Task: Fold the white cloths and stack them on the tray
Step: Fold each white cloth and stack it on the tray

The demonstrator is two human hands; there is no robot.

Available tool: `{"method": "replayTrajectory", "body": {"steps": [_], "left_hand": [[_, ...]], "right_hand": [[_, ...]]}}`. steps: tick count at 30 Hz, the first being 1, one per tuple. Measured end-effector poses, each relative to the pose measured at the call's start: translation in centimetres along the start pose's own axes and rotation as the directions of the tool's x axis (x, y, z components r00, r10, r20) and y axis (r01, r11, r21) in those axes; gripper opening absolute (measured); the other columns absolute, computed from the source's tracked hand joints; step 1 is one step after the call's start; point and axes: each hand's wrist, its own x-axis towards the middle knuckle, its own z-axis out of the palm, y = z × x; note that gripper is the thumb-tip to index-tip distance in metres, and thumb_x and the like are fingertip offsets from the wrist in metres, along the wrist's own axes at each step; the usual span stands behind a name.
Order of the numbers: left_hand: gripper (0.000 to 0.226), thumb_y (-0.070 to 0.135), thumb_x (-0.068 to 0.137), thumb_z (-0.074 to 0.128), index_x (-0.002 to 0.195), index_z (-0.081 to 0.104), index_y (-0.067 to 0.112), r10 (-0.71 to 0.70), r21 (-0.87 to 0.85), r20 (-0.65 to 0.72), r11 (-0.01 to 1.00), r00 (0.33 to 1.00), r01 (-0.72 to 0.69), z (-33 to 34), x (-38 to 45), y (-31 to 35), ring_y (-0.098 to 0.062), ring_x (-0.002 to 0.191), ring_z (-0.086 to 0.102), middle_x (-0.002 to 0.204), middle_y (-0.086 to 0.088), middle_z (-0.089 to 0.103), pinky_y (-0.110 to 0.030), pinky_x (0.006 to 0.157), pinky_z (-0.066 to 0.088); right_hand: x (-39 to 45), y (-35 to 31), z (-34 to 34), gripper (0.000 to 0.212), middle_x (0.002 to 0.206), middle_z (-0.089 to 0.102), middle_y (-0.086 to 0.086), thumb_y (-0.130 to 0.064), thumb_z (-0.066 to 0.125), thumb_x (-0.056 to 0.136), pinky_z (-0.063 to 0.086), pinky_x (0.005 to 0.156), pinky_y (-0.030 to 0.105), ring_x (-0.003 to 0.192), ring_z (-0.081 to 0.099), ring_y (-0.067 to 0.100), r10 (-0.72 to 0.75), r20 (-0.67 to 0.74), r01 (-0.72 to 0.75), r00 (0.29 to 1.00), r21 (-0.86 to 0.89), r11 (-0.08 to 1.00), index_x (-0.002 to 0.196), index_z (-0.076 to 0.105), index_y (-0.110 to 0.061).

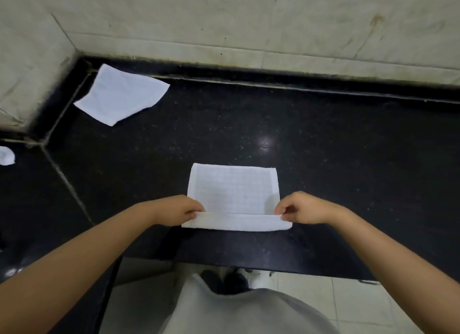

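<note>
White cloth (pixel 234 192), already folded into a rectangle, lies flat on the black stone bench (pixel 323 139) near its front edge, at about 6 o'clock in the view. The left hand (pixel 183 209) pinches the near-left corner and the right hand (pixel 302 208) pinches the near-right corner; each grip is narrow, thumb and fingers closed on the cloth's near edge. That edge is lifted and rolled away from the person, forming a low band across the cloth, most likely so both corners travel together and the next fold lands square. A second white cloth (pixel 122 96) lies loosely folded at about 10 o'clock, well apart, in the corner where the bench meets the tiled wall (pixel 249 17). At 9 o'clock, at the frame's edge, a small crumpled white scrap (pixel 6 155) shows; what it is cannot be told. No tray is in view. Nothing lies between the hands and the cloth's far edge.
</note>
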Motion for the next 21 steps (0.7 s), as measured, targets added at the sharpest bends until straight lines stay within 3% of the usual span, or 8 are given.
{"method": "replayTrajectory", "body": {"steps": [4, 9, 12, 18, 21], "left_hand": [[0.017, 0.019, 0.097, 0.043, 0.107, 0.055, 0.013, -0.129, -0.051, -0.274, 0.991, 0.953, 0.12, -1.7, 1.5, -0.1, -0.011, 0.079, 0.05, 0.095, -0.003, 0.057, -0.021, 0.064, 0.04], [0.023, 0.018, 0.095, 0.048, 0.11, 0.063, 0.009, -0.217, -0.109, -0.554, 0.976, 0.804, 0.188, -4.2, 4.6, -0.2, -0.022, 0.095, 0.06, 0.106, -0.009, 0.064, -0.032, 0.081, 0.047], [0.025, 0.017, 0.095, 0.047, 0.108, 0.066, 0.009, -0.209, -0.077, -0.576, 0.976, 0.79, 0.203, -4.6, 6.2, -1.5, -0.023, 0.097, 0.058, 0.107, -0.011, 0.062, -0.033, 0.082, 0.047], [0.028, 0.018, 0.096, 0.045, 0.107, 0.069, 0.009, -0.17, -0.023, -0.563, 0.981, 0.808, 0.191, -4.2, 7.9, -2.8, -0.021, 0.099, 0.056, 0.112, -0.01, 0.058, -0.029, 0.082, 0.046], [0.029, 0.019, 0.097, 0.043, 0.112, 0.066, 0.009, -0.139, 0.068, -0.56, 0.975, 0.817, 0.213, -4.0, 8.1, -3.2, -0.02, 0.106, 0.054, 0.117, -0.008, 0.058, -0.03, 0.086, 0.047]], "right_hand": [[2.2, 0.2, -2.2, 0.022, 0.103, 0.069, 0.004, -0.002, 0.055, 0.084, 0.039, 0.072, 0.012, 0.086, 0.056, 0.009, 0.039, -0.211, -0.041, 0.977, -0.007, 0.999, 0.099, 0.07, -0.005], [5.5, 0.3, -3.7, 0.025, 0.105, 0.07, 0.011, 0.0, 0.048, 0.086, 0.047, 0.082, 0.025, 0.097, 0.063, 0.023, 0.135, -0.451, -0.137, 0.882, 0.028, 0.99, 0.097, 0.071, -0.002], [7.1, 0.9, -3.6, 0.026, 0.105, 0.07, 0.012, -0.001, 0.047, 0.087, 0.049, 0.087, 0.029, 0.098, 0.063, 0.025, 0.205, -0.439, -0.204, 0.875, 0.05, 0.978, 0.099, 0.07, -0.002], [8.3, 1.6, -2.6, 0.025, 0.096, 0.069, 0.015, -0.001, 0.047, 0.086, 0.052, 0.079, 0.036, 0.09, 0.063, 0.029, 0.305, -0.441, -0.291, 0.844, 0.101, 0.951, 0.09, 0.071, -0.001], [8.4, 1.3, -2.3, 0.026, 0.104, 0.062, 0.013, -0.004, 0.046, 0.087, 0.048, 0.076, 0.031, 0.094, 0.06, 0.029, 0.302, -0.446, -0.31, 0.843, 0.056, 0.949, 0.102, 0.068, -0.004]]}}
